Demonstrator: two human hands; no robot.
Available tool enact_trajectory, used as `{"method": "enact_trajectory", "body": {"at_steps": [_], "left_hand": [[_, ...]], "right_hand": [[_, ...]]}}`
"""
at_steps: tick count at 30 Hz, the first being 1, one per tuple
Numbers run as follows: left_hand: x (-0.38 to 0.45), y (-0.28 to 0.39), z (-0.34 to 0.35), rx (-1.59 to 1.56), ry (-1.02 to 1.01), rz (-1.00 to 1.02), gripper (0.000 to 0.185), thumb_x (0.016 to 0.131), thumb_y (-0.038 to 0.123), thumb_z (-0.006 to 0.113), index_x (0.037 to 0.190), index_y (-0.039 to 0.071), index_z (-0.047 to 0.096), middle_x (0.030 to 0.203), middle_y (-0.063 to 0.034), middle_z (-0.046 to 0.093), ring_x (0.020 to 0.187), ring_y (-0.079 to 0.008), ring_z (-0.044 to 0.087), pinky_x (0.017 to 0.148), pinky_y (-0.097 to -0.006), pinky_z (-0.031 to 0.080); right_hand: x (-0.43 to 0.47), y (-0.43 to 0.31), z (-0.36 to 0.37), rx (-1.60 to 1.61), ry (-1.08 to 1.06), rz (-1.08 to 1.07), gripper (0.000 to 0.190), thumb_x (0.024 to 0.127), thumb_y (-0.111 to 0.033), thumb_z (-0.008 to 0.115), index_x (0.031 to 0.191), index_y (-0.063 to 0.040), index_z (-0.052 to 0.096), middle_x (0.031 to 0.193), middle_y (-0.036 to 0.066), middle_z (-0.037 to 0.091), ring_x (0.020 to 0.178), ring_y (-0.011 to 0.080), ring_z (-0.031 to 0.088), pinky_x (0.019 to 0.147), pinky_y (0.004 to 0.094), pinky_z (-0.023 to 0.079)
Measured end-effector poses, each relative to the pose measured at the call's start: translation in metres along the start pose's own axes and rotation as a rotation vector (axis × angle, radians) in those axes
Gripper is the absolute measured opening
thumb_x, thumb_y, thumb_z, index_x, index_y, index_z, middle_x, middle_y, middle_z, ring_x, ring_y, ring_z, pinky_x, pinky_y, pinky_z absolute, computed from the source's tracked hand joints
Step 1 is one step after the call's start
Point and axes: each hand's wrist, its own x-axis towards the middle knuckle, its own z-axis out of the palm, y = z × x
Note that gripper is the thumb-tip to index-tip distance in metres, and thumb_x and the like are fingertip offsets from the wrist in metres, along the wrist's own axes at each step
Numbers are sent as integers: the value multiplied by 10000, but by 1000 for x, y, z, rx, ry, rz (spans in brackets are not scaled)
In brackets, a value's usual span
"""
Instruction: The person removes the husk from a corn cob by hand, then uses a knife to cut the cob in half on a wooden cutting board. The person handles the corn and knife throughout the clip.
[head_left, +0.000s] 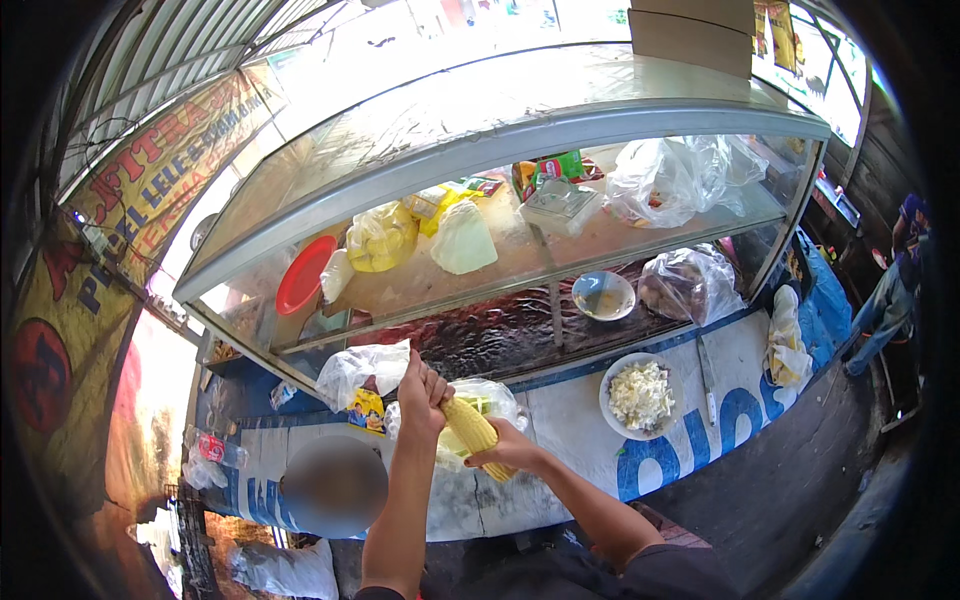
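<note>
My right hand (511, 447) is wrapped around the lower part of a yellow ear of corn (469, 424), its kernels bare. At the upper end of the same ear, the fingers of my left hand (424, 394) are curled in; the exact grip there is hidden. The ear slants over the counter, above a clear plastic bag (491, 397) with pale green contents. Just beyond my left hand lies another clear plastic bag (367, 371), with a small yellow packet (367, 410) beside it. To the right, a white plate (613, 417) carries a heap of pale chopped pieces (641, 395).
A knife (707, 379) lies right of the plate. Behind the counter (559, 427) stands a glass display case (502, 124) with bags, a red plate (306, 275) and a bowl (604, 295). A blurred round patch (335, 486) covers the counter's left. A person (896, 285) is at far right.
</note>
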Motion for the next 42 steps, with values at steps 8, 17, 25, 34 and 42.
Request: {"method": "enact_trajectory", "body": {"at_steps": [8,17,25,34,42], "left_hand": [[-48,-26,-8,470,-531,-105,819,1065,652,322,1495,-27,479,1565,-205,466,1431,-283,466,1193,-438,337],[-99,-19,3,135,-610,-344,235,918,242,663,974,32,574,872,-147,650,940,-319,681,951,-473,530],[-62,-57,39,623,230,527,169,926,105,712,825,48,589,740,-74,637,624,-187,639,596,-312,540],[-60,-29,43,415,-317,157,220,908,70,735,787,45,553,677,-42,628,595,-121,610,568,-276,489],[-75,9,46,-299,-1462,-306,345,809,265,845,778,33,592,693,-100,630,621,-250,633,646,-384,508]], "right_hand": [[-21,17,25,1453,-586,19,866,855,-775,622,1293,-33,533,963,154,587,811,289,643,675,384,553],[-62,-25,30,920,-553,99,766,828,-412,819,1369,32,509,926,114,634,817,250,680,837,415,593],[-7,-4,27,-376,468,6,524,768,-222,861,1188,-39,606,1148,199,713,980,371,718,834,442,559],[-29,-13,38,-189,513,-66,537,800,-245,857,1211,-22,593,1038,88,716,948,192,704,823,362,565],[-45,-23,42,1039,-857,175,630,695,-197,891,1209,1,584,983,120,682,790,209,679,656,319,553]]}}
